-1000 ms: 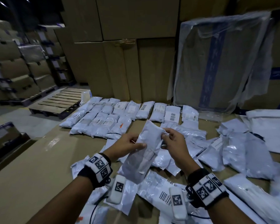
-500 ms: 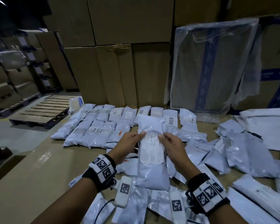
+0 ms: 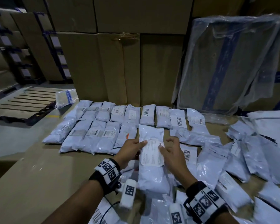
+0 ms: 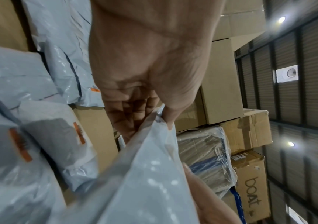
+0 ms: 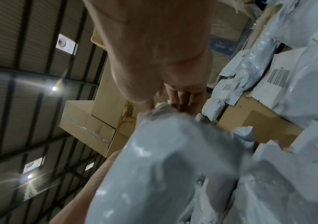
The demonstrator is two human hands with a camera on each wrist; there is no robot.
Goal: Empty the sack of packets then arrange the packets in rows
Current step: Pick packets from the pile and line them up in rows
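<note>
Turned label-up within the last second and carried forward, the packet (image 3: pixel 151 156) now hangs pinched at its edges between left hand (image 3: pixel 131 148) and right hand (image 3: pixel 172 151), just short of the rows (image 3: pixel 103 126), likely next to be laid.

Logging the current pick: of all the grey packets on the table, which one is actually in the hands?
The packet with the white paper label, front centre: left hand and right hand hold its sides; the others lie untouched.
</note>
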